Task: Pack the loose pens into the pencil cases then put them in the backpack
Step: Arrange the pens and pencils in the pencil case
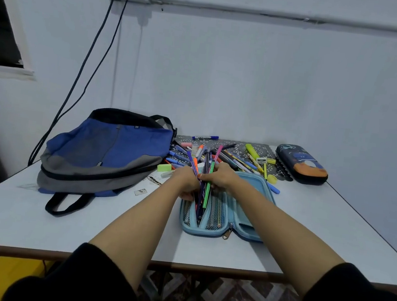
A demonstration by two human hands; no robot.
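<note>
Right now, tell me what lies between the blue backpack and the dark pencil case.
Head view: loose pens on a patterned mat lie between backpack and dark pencil case.

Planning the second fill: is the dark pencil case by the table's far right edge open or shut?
Shut: the dark pencil case lies flat with its lid closed on the base and no contents showing.

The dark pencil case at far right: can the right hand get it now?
Probably not yet: the right hand grips the pens; otherwise the way to the dark pencil case looks free.
</note>
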